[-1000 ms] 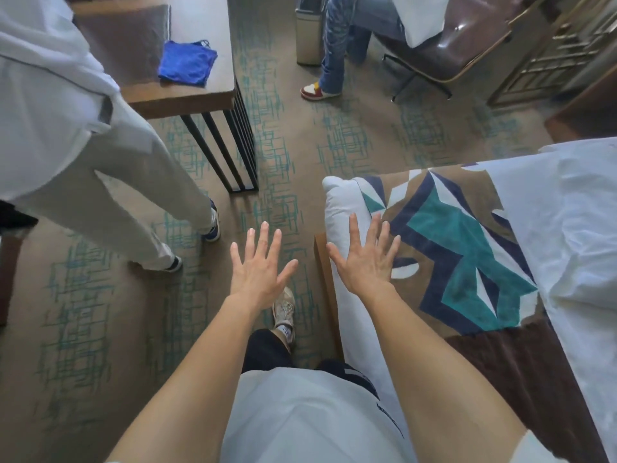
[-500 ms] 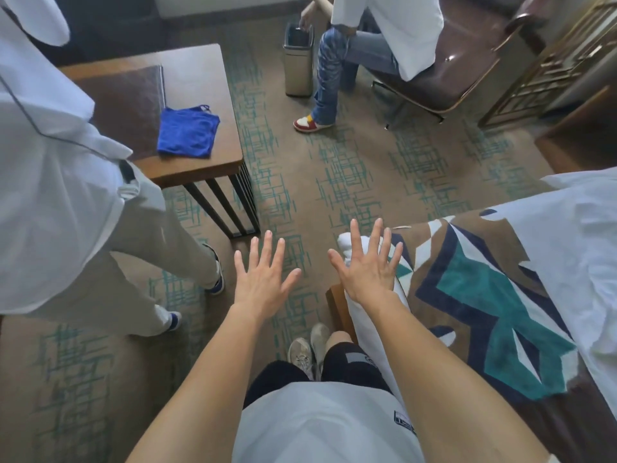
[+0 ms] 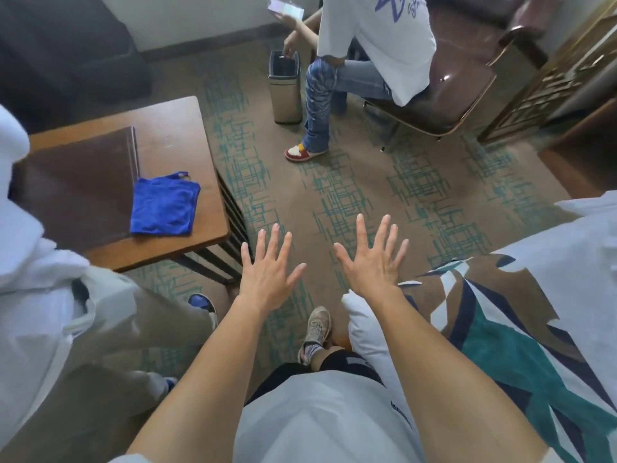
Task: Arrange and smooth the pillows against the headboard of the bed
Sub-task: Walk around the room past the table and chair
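Both hands are spread wide, fingers straight and splayed, palms down, holding nothing. The right hand (image 3: 372, 265) hovers over the carpet (image 3: 350, 182) just past the bed (image 3: 567, 295), beyond its white foot corner (image 3: 364, 325), and its forearm crosses that corner. The left hand (image 3: 267, 279) hangs farther out from the bed, over the carpet and apart from the bedding. Of the task's things only this end of the bed shows: white sheet, with a patterned runner (image 3: 500, 345) in brown, teal and navy laid across it. A second ago the right hand lay over the edge of that runner, and now it is clear of the bed. The bed has slid toward the lower right of the view, while the seated person (image 3: 377, 38) across the carpet from the bed now shows up to the chest, with a phone (image 3: 285, 9) in a raised hand and a bin (image 3: 285, 91) beside the knee. Away from the bed, past the left hand, stands a wooden table (image 3: 187, 155) with a blue cloth (image 3: 163, 207) on it. The seated person's white shirt carries a blue print that cannot be read, and the small dark lettering at the wearer's own shirt hem (image 3: 400, 409) is too small to make out.
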The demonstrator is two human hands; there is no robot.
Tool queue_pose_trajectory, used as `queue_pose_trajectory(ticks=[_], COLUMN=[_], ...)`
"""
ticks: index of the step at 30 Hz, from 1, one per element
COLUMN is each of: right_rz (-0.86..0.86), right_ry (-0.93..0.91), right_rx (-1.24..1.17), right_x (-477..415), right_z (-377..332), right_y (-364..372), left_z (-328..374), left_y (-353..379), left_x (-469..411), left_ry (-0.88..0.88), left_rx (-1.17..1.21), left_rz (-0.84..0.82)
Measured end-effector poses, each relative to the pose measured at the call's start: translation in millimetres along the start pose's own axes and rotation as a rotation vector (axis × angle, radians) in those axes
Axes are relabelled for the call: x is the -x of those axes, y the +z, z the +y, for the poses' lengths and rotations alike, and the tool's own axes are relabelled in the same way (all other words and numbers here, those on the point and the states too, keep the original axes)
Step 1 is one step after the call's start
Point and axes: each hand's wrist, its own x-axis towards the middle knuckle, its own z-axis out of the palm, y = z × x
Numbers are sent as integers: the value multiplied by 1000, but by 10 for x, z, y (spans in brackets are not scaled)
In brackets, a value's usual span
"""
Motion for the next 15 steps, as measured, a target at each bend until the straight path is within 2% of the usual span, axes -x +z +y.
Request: queue_pose_trajectory(ticks=[15], right_rz=[-7], right_ry=[232], right_rx=[-80], right_x=[-1172], right_z=[152], right_y=[-410], left_z=[352], left_y=[-581], left_x=[-1832], left_ry=[251], left_rx=[-79], left_rz=[-36])
